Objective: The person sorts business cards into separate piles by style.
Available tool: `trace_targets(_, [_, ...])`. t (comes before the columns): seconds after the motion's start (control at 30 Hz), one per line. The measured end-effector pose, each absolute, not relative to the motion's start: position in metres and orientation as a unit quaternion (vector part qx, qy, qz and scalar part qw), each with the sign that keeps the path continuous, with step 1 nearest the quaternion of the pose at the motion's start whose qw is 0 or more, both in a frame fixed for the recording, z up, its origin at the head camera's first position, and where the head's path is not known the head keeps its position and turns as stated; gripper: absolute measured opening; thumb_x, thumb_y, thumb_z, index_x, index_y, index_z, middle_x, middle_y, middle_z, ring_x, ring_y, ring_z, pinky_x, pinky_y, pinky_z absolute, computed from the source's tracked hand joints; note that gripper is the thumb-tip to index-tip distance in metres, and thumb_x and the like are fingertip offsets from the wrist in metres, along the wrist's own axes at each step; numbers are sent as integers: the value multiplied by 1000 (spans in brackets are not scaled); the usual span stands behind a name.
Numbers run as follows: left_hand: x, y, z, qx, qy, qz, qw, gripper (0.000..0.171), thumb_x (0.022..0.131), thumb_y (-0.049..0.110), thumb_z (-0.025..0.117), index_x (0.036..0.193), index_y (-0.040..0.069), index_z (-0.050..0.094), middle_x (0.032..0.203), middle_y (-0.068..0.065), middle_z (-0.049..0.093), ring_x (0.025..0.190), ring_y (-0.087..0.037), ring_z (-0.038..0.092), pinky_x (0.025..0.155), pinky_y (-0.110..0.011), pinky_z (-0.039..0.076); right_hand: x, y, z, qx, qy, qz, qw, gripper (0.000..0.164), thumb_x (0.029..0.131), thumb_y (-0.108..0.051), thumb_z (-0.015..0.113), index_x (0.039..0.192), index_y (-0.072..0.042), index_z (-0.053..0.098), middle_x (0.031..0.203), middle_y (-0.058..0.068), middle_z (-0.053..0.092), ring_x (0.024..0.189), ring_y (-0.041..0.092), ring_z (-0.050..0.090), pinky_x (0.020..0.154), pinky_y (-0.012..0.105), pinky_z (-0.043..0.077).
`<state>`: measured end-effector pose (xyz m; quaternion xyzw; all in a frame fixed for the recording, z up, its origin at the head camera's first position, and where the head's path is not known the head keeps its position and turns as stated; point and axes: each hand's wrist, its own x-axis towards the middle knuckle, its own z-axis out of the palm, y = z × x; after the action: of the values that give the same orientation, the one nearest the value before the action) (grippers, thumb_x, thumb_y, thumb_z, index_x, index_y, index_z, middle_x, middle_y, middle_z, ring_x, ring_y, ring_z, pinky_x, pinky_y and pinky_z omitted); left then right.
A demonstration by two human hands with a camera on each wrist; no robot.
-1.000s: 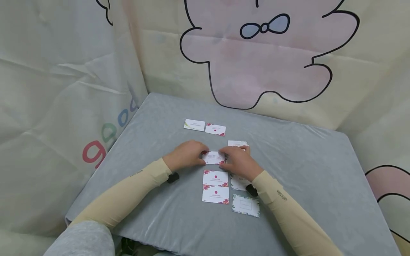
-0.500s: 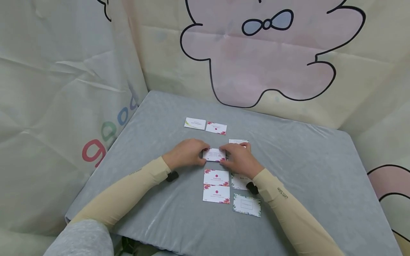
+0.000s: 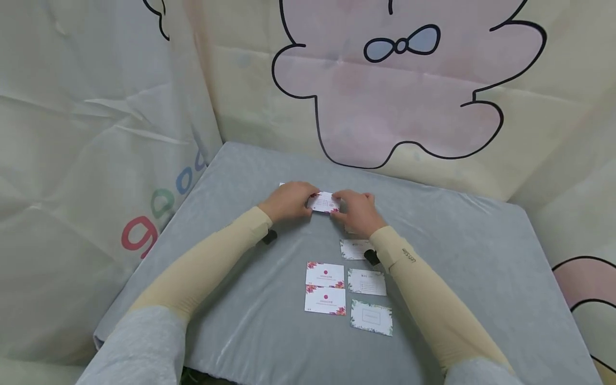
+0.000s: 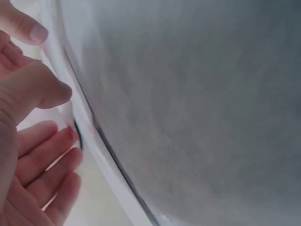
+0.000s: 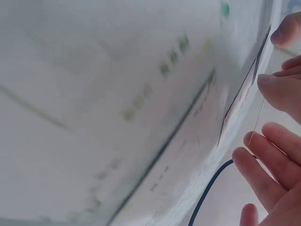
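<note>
A white business card with red floral corners (image 3: 323,202) is held between both hands toward the back of the grey table. My left hand (image 3: 290,201) pinches its left edge with thumb and fingers. At the right edge, my right hand (image 3: 358,213) pinches it the same way. The right wrist view shows the card edge-on as a thin line beside the right hand (image 5: 277,174). In the left wrist view, the left hand (image 4: 35,141) has its thumb above the spread fingers. The card lying at the back under the held one is hidden.
Two red-flowered cards, an upper one (image 3: 325,275) and a lower one (image 3: 325,300), lie nearer the front. Beside them run leaf-bordered cards (image 3: 367,282), (image 3: 355,249) and a framed card (image 3: 371,317). Behind the left hand a white card corner (image 3: 282,184) shows. A fabric backdrop (image 3: 409,117) stands behind.
Both hands have carried the red-flowered card away from the middle column to the back row. It now covers the place of the red-flowered card there. Leaf-bordered cards have come into view.
</note>
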<state>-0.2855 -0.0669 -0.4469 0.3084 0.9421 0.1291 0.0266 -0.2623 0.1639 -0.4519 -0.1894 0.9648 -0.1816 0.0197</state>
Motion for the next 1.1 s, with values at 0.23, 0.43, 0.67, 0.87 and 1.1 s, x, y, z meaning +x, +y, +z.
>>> trace_targets(0.23, [-309,-63,-453,286,947,130,63,55,89,29,74,140,13,59,139,-4,62,131,-21,56,112,-41,43,-284,163,-455,-170,965,-194,49,53,91,-34,75,138,-14,60,142,7,61,135,27,53,102,54,26])
trace_targets(0.43, [-318,-63,-459,294,945,128,58,55,88,29,74,139,13,60,138,-3,63,129,-20,57,112,-40,43,-291,165,-461,-163,966,-192,54,53,91,-35,75,138,-15,60,142,6,61,136,27,52,104,57,25])
trace_targets(0.67, [-318,-60,-456,289,947,123,66,54,88,28,74,138,12,60,134,-3,64,124,-20,59,109,-41,45,-294,165,-464,-163,968,-187,46,52,90,-34,76,137,-16,61,141,6,62,134,26,54,104,57,24])
trace_targets(0.87, [-317,-58,-457,282,949,120,72,56,89,27,73,141,11,57,135,-4,63,124,-20,58,110,-41,45,-293,164,-464,-162,968,-186,45,54,89,-35,76,137,-16,61,141,7,62,132,26,55,105,59,23])
trace_targets(1.1, [-318,-58,-459,280,950,123,67,57,89,29,72,141,11,57,136,-5,62,124,-20,58,110,-41,44,-294,164,-464,-155,970,-183,49,53,90,-36,75,137,-15,61,142,7,61,134,27,54,102,58,23])
